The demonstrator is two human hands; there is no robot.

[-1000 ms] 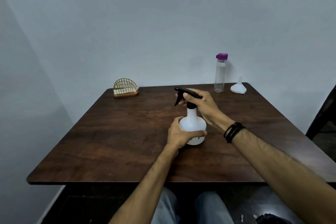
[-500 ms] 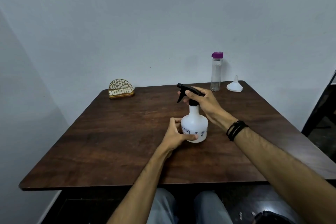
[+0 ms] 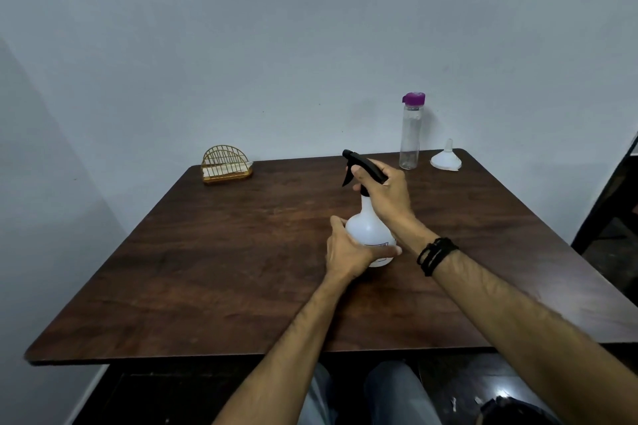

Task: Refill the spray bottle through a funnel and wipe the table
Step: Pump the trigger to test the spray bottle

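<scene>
A white spray bottle [image 3: 366, 229] with a black trigger head [image 3: 362, 163] stands upright near the middle of the dark wooden table [image 3: 224, 252]. My left hand [image 3: 348, 250] wraps the bottle's round body from the left. My right hand [image 3: 383, 191] grips the black trigger head from above. A clear water bottle [image 3: 410, 138] with a purple cap stands at the table's far edge. A white funnel [image 3: 446, 159] lies mouth down just right of it.
A gold wire napkin holder [image 3: 226, 166] with white napkins sits at the far left of the table. A grey wall runs behind the table. My knees show below the near edge. A dark piece of furniture [image 3: 607, 210] stands at the right.
My left hand has closed more fully around the bottle's body, and the label now faces front right. The right hand stays on the trigger head.
</scene>
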